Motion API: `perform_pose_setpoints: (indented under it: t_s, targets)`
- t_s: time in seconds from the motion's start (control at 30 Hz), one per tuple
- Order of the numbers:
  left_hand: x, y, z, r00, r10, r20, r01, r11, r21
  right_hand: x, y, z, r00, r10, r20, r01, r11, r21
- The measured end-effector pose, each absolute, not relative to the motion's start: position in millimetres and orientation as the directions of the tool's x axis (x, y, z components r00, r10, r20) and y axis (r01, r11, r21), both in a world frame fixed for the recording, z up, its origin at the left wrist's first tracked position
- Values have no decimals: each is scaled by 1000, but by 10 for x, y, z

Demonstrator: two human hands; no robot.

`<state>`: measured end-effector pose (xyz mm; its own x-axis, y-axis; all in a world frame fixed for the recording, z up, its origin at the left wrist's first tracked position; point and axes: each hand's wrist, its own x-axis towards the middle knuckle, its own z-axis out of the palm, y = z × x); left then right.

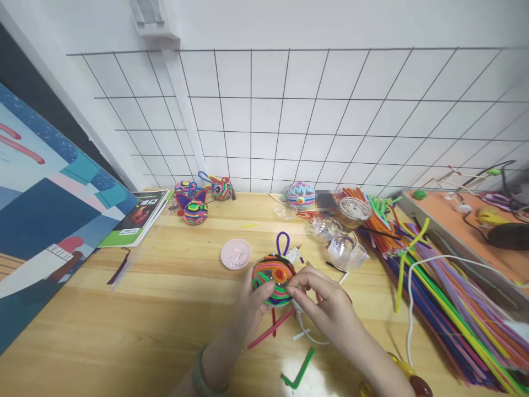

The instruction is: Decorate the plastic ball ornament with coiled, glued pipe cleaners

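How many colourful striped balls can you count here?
5: the held ball in the left hand; at the back left, an eared ball, a second ball behind it and a third ball to their right; a pale ball farther right. Others may be hidden.

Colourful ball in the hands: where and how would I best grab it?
Probably pinch the purple loop from the far side. It sticks up from the top of the colourful ball, clear of the left hand and right hand. I can't tell how firmly it's fixed.
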<state>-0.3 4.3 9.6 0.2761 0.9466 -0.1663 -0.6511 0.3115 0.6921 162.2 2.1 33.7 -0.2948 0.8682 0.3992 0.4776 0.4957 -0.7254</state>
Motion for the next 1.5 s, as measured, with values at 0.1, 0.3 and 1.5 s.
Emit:
perform_pose_setpoints:
  t_s: [0.1, 0.3, 1.5]
  targets:
    - [-3, 44, 82, 278, 946, -168, -648, 313, 694, 1620, 18, 341, -293, 873, 389, 476, 486, -732]
    - [2, 37, 88, 279, 944, -175, -644, 320, 695, 1618, 19, 358, -283, 878, 386, 484, 478, -733]
    - [2, 66, -28, 275, 944, -183, -650, 323, 688, 1615, 75, 278, -140, 990, 15, 33, 20, -999]
